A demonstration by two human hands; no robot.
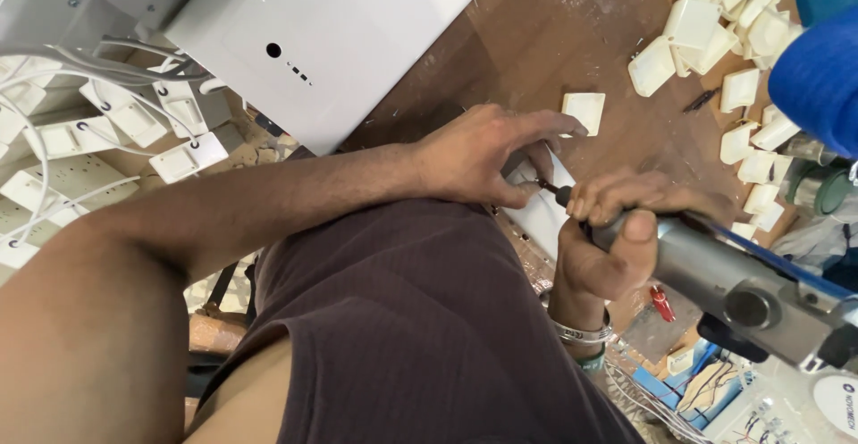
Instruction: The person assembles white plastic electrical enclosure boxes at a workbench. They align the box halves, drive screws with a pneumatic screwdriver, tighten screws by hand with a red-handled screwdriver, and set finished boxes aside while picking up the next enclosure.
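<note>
left hand point(487, 154) pinned a small white plastic part point(541, 203), likely light, rigid, slick, best held by its edges, while right hand point(608, 230) gripped the grey power screwdriver point(715, 270).

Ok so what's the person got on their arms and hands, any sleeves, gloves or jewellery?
Both forearms are bare, with no sleeves or gloves in view. The right hand has a silver metal bangle at the wrist, with a thin green band just below it. The left hand shows no rings, watch or band.

Bare arms — dark brown ribbed shorts point(420, 319), silver bangle point(581, 332) on the right wrist.
</note>
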